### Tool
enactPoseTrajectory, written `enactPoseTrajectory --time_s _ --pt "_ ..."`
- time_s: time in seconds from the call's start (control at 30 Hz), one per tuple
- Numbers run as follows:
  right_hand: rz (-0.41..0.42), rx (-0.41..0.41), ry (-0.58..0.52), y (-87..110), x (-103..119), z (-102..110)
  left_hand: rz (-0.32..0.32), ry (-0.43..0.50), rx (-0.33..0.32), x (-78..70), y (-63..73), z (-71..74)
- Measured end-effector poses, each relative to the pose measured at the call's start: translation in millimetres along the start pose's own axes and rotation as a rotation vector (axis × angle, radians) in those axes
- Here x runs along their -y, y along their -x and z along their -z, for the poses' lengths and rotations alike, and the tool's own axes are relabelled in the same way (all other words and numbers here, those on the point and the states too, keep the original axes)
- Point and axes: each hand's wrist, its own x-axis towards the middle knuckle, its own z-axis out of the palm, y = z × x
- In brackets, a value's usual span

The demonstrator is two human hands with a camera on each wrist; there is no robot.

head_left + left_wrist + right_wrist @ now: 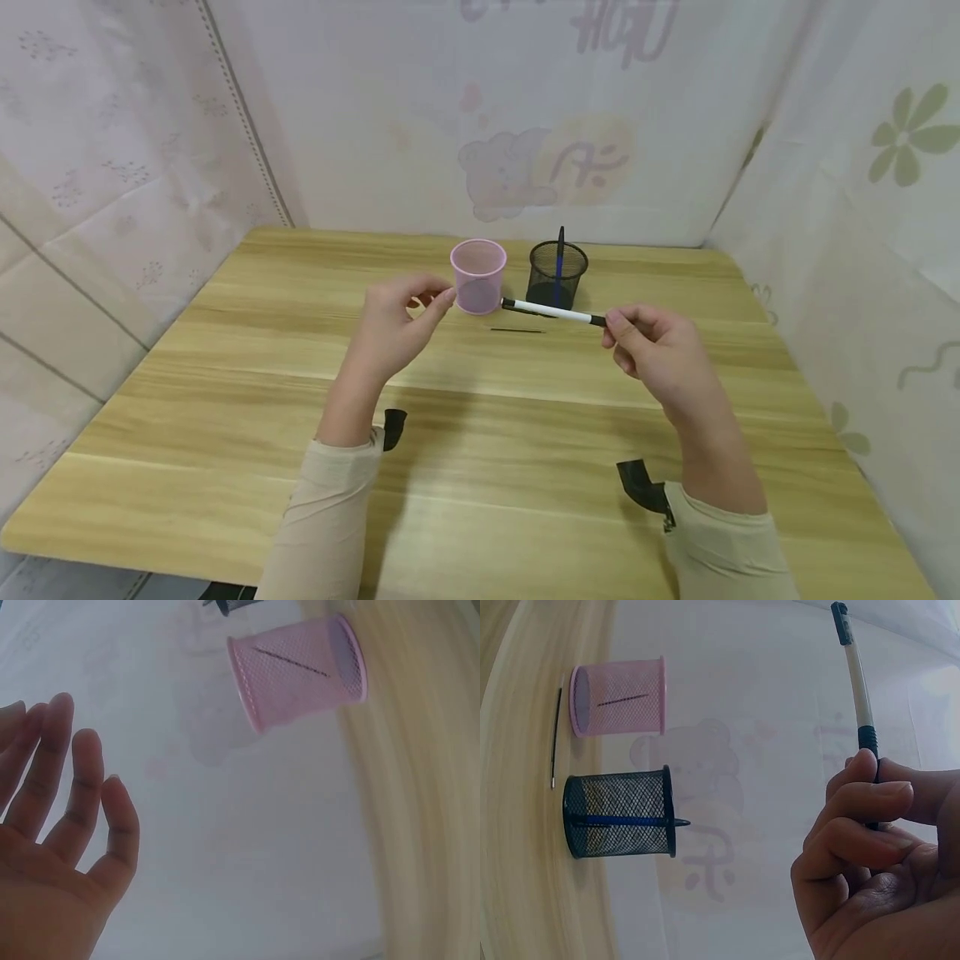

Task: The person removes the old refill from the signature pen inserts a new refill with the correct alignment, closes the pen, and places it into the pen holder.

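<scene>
My right hand (660,350) pinches a white-barrelled pen (553,312) by one black end, between thumb and fingers. The pen lies nearly level in the air, its black-capped end pointing left toward a pink mesh pen cup (478,292). Close to that cup's left side in the head view is my left hand (401,321), with bent, relaxed fingers and nothing held. Its fingers (81,787) stand apart in the left wrist view. A thin black rod, like a pen refill (517,331), lies on the table in front of the cups.
A black mesh pen cup (542,275) stands right of the pink one, with a dark blue pen (559,262) upright in it. Both are near the back of the wooden table (517,467). Behind hangs a patterned pale curtain (360,125), and similar cloth covers both sides.
</scene>
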Motion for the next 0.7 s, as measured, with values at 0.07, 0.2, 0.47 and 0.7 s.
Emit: enactPoseTrajectory --time_s 0.07,0.2,0.47,0.7 --pt "-0.005 -0.005 0.008 0.1 -2 0 0.006 0.007 0.021 -2.0 1.1 -3.3" --pt "-0.014 -0.011 0.004 0.5 -3 -2 -0.014 0.02 0.078 -6.4 2.2 -12.7" --pt "0.004 0.006 -0.061 -0.5 -1 -10 -0.089 0.029 0.181 -16.9 4.4 -28.7" --pt "-0.019 0.015 -0.06 -3.1 0 -15 -0.097 0.047 0.212 -20.7 4.3 -30.2"
